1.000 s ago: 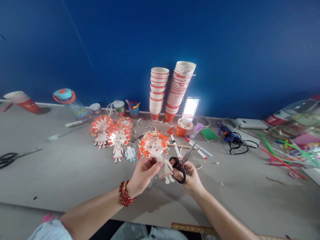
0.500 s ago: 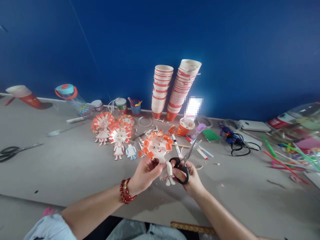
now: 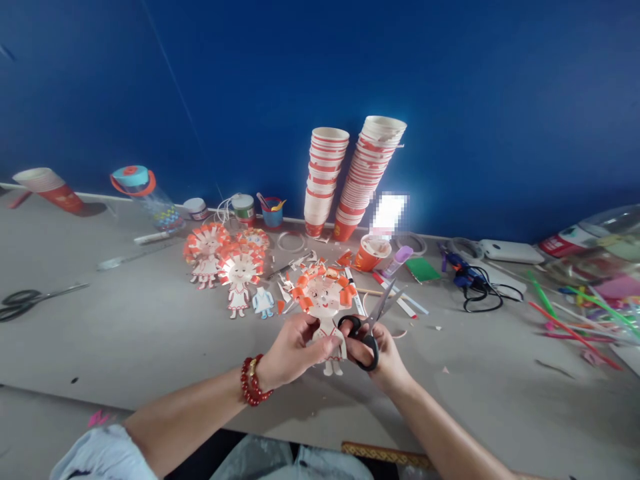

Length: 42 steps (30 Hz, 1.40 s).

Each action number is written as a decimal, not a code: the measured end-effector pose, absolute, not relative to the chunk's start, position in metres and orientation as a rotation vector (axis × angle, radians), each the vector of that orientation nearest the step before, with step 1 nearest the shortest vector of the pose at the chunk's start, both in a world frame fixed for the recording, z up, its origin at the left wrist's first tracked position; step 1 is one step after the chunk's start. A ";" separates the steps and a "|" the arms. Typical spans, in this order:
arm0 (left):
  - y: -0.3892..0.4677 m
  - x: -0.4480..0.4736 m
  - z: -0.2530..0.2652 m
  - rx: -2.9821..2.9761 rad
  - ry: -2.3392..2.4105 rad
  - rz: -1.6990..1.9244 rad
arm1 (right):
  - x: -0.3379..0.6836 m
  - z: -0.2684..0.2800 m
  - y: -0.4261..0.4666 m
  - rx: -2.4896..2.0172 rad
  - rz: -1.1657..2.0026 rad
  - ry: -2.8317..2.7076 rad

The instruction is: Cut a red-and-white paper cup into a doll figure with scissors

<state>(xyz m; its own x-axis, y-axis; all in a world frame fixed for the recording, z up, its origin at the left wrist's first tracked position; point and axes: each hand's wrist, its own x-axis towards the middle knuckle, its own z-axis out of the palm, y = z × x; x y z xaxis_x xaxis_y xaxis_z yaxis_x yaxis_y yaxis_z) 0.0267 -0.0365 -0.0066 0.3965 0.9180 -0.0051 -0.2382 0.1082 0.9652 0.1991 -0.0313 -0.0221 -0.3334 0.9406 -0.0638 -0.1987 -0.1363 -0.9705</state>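
Observation:
My left hand (image 3: 295,350) is closed on a paper doll (image 3: 323,300), its thumb across the white dress. The doll has a round drawn face, curled orange strips for hair and small white feet pointing down. Black-handled scissors (image 3: 373,327) hang on the fingers of my right hand (image 3: 385,357), their blades slightly parted and pointing up and away. The right fingertips are close to the doll's right edge; whether they touch it I cannot tell. Similar finished-looking dolls (image 3: 239,270) lie to the left, beside a small blue-edged paper dress cutout (image 3: 263,302).
Two tall stacks of paper cups (image 3: 325,180) stand against the blue wall. A cut cup (image 3: 373,253), a purple glue stick (image 3: 397,260), markers and paper scraps lie behind my hands. At right is a blue glue gun (image 3: 460,270) with its black cord; other scissors (image 3: 30,301) lie far left.
The doll has turned more upright and shifted slightly right, its face now level and the dress front showing. My left thumb has moved across the dress. The scissors stay in my right hand.

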 end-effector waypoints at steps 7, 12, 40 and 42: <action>-0.038 0.025 -0.005 1.129 0.713 0.971 | 0.199 -0.014 -0.031 -0.954 1.629 -1.277; -0.037 0.027 -0.002 1.078 0.785 0.983 | 0.202 -0.012 -0.030 -0.977 1.586 -1.385; -0.044 0.034 -0.015 1.097 0.782 1.120 | 0.192 -0.015 -0.042 -1.055 1.113 -1.522; -0.044 0.034 -0.014 1.053 0.755 1.125 | 0.193 -0.016 -0.043 -1.053 1.111 -1.477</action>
